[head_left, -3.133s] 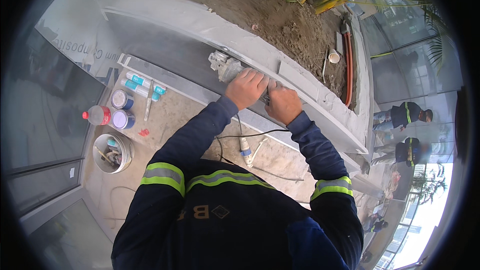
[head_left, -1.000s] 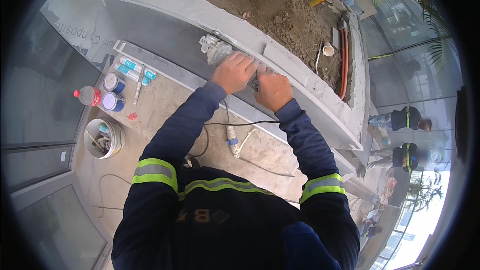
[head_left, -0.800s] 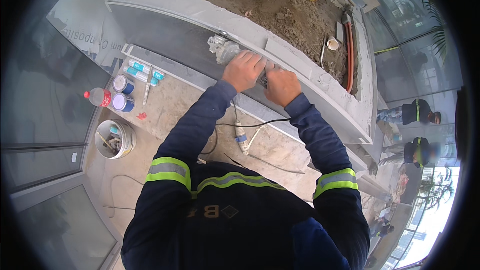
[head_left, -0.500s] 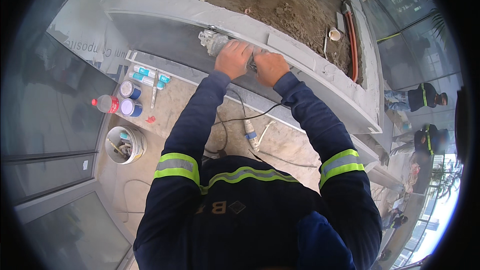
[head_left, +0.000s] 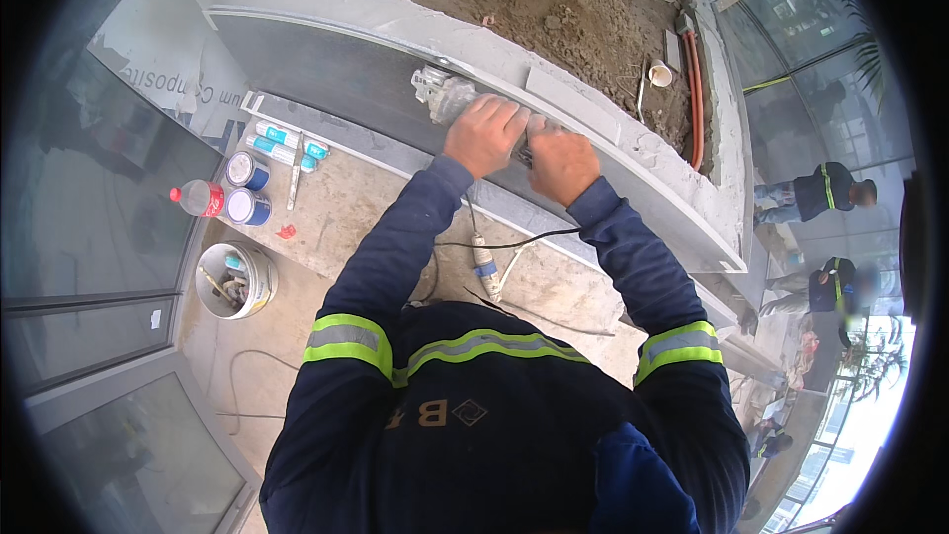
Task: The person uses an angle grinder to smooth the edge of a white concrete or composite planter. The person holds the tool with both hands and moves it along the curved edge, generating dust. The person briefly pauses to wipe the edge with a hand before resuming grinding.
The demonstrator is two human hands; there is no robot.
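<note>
A dust-covered angle grinder point(head_left: 443, 94) lies along the upper edge of a grey slab point(head_left: 326, 64) that faces a planter wall. My left hand point(head_left: 484, 135) is wrapped round the grinder's body just behind its pale head. Further right, my right hand point(head_left: 561, 160) closes on the rear part of the same tool. The disc cannot be made out. Below my forearms, a black cable point(head_left: 514, 242) runs past a white and blue plug connector point(head_left: 485, 267).
Planter soil point(head_left: 534, 15) with orange pipes point(head_left: 697, 99) lies beyond the wall. On the left ledge are sealant tubes point(head_left: 272, 148), two cans point(head_left: 247, 206) and a red-capped bottle point(head_left: 203, 198). A white bucket point(head_left: 265, 282) stands below. Other people point(head_left: 825, 188) are at the far right.
Both hands and the grinder have shifted to the right along the slab's edge. The view has moved slightly, and my grip on the tool looks the same.
</note>
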